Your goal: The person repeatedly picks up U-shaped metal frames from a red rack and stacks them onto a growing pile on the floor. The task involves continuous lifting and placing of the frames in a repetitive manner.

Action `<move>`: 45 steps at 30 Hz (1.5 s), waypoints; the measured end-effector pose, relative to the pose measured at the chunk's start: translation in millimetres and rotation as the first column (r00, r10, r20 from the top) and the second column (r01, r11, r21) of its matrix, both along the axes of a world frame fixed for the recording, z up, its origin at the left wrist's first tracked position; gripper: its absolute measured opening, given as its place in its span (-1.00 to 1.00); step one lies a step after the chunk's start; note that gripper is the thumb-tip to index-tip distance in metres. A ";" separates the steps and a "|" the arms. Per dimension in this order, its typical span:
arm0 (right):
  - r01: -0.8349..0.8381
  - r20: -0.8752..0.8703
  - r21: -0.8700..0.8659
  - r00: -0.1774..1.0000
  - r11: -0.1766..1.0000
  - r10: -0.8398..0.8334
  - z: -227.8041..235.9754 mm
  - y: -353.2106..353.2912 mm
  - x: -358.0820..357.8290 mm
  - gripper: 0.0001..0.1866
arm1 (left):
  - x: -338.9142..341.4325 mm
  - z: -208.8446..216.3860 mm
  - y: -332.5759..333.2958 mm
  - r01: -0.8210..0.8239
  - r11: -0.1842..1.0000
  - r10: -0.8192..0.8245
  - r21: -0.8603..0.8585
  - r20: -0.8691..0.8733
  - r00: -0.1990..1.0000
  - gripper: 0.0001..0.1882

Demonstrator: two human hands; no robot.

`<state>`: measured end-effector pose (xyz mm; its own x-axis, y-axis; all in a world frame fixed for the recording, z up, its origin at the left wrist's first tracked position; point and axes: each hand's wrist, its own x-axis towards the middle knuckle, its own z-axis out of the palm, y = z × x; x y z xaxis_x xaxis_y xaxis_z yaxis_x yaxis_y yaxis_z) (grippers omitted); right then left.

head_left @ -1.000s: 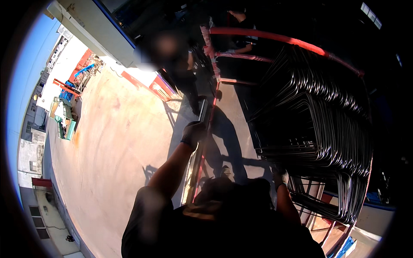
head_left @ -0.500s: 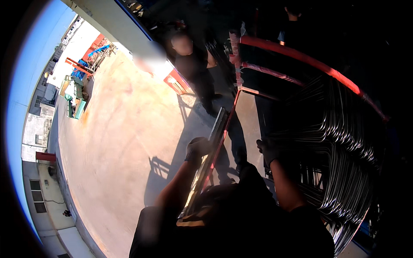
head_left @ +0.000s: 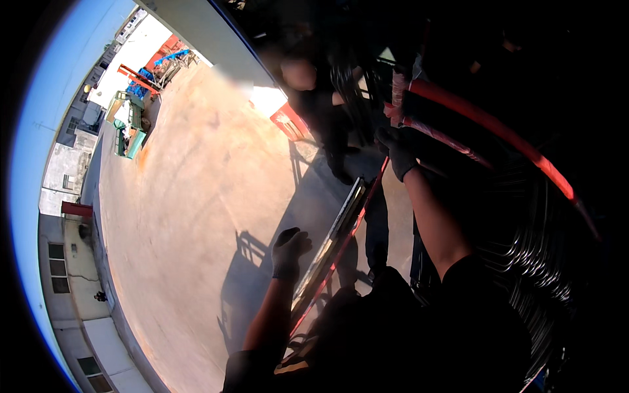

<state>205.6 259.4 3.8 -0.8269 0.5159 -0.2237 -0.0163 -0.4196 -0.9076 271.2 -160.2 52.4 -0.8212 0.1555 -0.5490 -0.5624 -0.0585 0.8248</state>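
While the left hand [head_left: 289, 247] hovers half-curled beside the rail [head_left: 337, 239], the right hand [head_left: 395, 149] grips red tubing [head_left: 452, 141]; steadying the rack seems underway; firmer hold needed.

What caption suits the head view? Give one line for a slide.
Gloved left hand beside a long metal frame rail, gloved right hand on a red bar, over a sunlit concrete yard.

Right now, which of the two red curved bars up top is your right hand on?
The right hand is at the lower, thinner red bar. The thicker upper red bar arcs above it, and the hand is not on it. The left hand is beside the long metal rail.
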 end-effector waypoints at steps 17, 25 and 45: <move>-0.360 -0.330 -0.161 0.897 0.919 0.294 -83.8 65.4 -215.9 -0.31 | -28.6 45.1 -20.3 -0.023 0.997 0.013 -0.076 -0.129 0.992 -0.64; -0.483 -0.621 -0.617 0.784 0.621 -0.007 -42.6 -25.7 -166.1 -0.28 | -7.6 66.4 -24.2 -0.083 0.985 0.057 -0.152 -0.170 0.984 -0.67; -0.484 -0.578 -0.392 0.791 0.782 0.200 162.7 -257.4 167.0 -0.64 | -2.6 147.0 -21.3 0.695 0.636 -0.642 0.336 -0.270 0.718 -0.13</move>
